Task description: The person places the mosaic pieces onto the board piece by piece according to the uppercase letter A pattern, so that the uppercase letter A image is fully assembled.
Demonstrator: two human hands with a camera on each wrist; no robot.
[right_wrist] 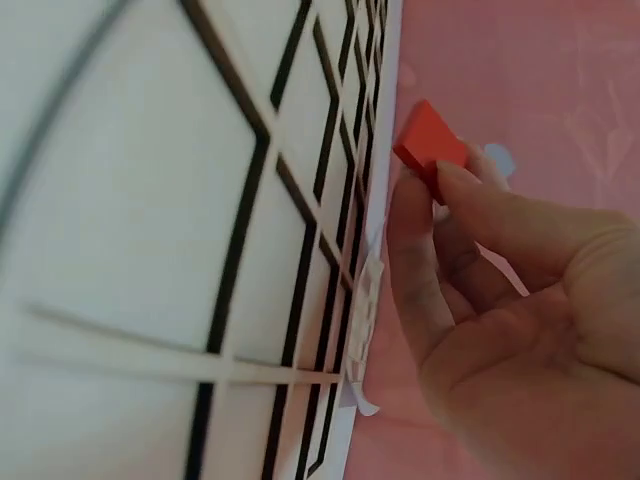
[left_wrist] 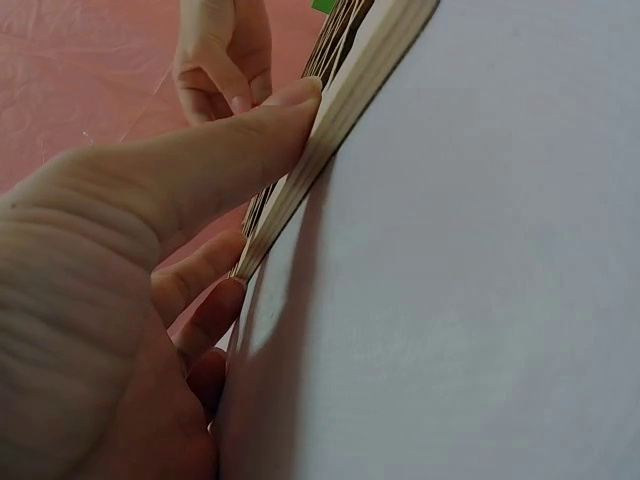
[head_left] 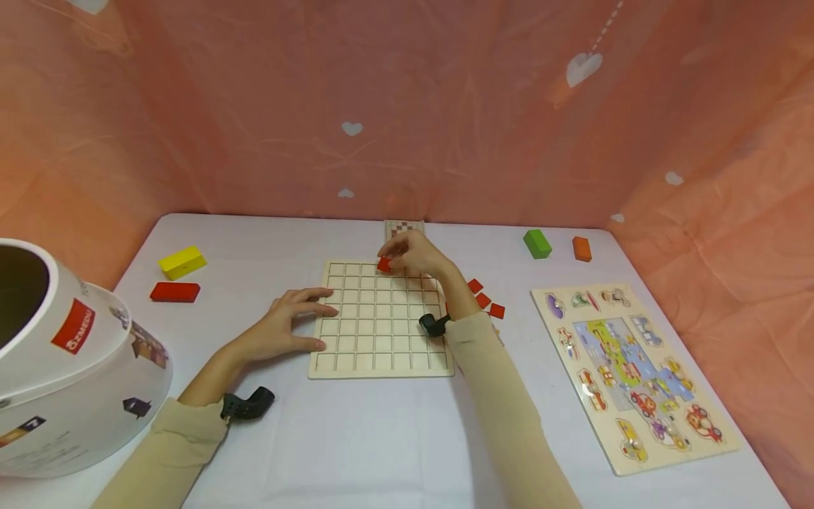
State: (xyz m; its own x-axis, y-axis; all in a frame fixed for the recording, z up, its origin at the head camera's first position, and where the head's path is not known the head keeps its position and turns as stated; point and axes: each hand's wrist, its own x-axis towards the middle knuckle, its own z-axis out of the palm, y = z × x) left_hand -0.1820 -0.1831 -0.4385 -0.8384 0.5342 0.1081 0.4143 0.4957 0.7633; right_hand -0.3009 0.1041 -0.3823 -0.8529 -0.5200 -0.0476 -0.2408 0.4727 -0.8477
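Note:
A light wooden board (head_left: 375,326) with a grid of square recesses lies flat on the table. My right hand (head_left: 416,253) is over its far edge and pinches a small red square tile (head_left: 384,265) between thumb and fingers. In the right wrist view the red tile (right_wrist: 432,142) is tilted, held apart from the grid. My left hand (head_left: 280,326) rests at the board's left edge, thumb and fingers spread and touching it. The left wrist view shows the thumb (left_wrist: 250,140) against the board's side. Several loose red tiles (head_left: 483,300) lie right of the board, partly hidden by my right arm.
Behind the board is a small patterned card (head_left: 403,227). Yellow (head_left: 182,263) and red (head_left: 174,292) blocks lie far left; green (head_left: 537,244) and orange (head_left: 581,249) blocks, far right. A white bucket (head_left: 76,396) stands at left, a wooden picture puzzle (head_left: 629,375) at right.

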